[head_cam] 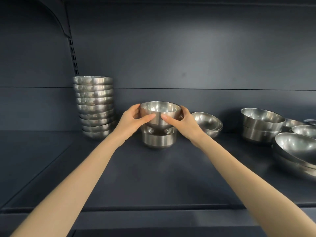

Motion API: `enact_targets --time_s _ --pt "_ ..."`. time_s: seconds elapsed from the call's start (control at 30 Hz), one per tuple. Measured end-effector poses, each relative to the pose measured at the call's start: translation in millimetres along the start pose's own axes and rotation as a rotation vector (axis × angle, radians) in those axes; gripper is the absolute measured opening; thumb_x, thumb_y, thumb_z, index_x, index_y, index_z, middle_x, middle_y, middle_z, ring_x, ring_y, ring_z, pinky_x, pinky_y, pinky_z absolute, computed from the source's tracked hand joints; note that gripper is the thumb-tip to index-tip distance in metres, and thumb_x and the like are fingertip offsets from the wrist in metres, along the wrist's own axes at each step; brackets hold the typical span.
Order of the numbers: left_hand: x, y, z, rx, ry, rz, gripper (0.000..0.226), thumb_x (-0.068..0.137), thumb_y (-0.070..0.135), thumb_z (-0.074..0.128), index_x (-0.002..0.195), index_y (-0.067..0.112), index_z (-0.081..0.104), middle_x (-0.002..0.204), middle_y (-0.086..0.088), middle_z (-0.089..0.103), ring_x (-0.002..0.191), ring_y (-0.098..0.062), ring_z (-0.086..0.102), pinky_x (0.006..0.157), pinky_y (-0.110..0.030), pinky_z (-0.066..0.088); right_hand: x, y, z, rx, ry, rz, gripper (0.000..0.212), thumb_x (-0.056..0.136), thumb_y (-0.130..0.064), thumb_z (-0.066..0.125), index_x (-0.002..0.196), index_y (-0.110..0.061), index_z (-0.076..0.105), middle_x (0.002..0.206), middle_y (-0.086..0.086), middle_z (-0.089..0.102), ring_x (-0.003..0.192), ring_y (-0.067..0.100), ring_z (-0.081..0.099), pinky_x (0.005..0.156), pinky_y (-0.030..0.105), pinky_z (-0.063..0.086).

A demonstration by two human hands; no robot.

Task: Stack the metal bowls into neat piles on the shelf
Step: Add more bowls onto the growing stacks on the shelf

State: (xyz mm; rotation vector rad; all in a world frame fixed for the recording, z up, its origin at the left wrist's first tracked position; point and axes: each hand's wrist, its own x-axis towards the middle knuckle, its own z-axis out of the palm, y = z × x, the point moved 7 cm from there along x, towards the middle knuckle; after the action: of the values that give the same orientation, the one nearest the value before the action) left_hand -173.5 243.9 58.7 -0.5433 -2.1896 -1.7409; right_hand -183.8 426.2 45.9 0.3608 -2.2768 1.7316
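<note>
A shiny steel bowl (160,113), upright, is gripped by the left hand (136,118) and right hand (183,123) at the mouth of a second bowl (159,140) standing on the dark shelf (119,177). To the left stands a tall pile (94,106) of nested bowls (slightly leaning). To the right lie a tilted bowl (207,124), a stacked pair (261,128) and larger bowls (297,151).
</note>
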Motion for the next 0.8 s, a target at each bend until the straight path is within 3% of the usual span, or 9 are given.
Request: enact_targets --time_s 0.23,0.43,0.63,0.8 --pt "5.9 -30.3 -1.4 0.016 -0.036 -0.054 0.032 0.080 0.026 0.076 0.101 0.040 0.056 0.109 0.018 0.065 0.106 0.003 0.060 0.094 -0.018 0.045 -0.7 22.4 9.6 -0.021 0.015 0.041 0.073 0.080 -0.040 0.076 0.141 -0.020 0.040 0.121 -0.017 0.053 0.114 0.002 0.050 0.076 0.008 0.039" --pt "6.1 -43.6 0.0 0.022 -0.062 -0.060 0.032 0.080 0.031 0.076 0.104 0.040 0.057 0.114 0.017 0.065 0.111 -0.001 0.059 0.096 -0.020 0.045 -1.3 34.2 12.8 -0.004 0.022 0.025 0.063 0.083 -0.033 0.075 0.135 -0.023 0.041 0.107 -0.030 0.051 0.084 -0.030 0.046 0.066 -0.006 0.037" --pt "3.0 -48.5 0.7 0.015 -0.095 -0.068 0.042 0.081 0.030 0.074 0.118 0.033 0.055 0.116 0.018 0.063 0.107 0.004 0.059 0.089 -0.016 0.046 -4.5 40.7 16.9 -0.012 0.000 -0.013 0.065 0.081 -0.035 0.075 0.136 -0.024 0.041 0.119 -0.023 0.055 0.106 -0.011 0.053 0.080 0.000 0.044" --pt "1.7 -49.9 0.1 0.019 -0.089 -0.076 0.046 0.081 0.033 0.074 0.120 0.034 0.051 0.115 0.022 0.059 0.107 0.004 0.057 0.089 -0.015 0.044 -5.6 38.8 16.7 -0.004 0.003 -0.034 0.059 0.083 -0.032 0.074 0.132 -0.028 0.041 0.114 -0.026 0.055 0.099 -0.016 0.053 0.075 0.000 0.042"
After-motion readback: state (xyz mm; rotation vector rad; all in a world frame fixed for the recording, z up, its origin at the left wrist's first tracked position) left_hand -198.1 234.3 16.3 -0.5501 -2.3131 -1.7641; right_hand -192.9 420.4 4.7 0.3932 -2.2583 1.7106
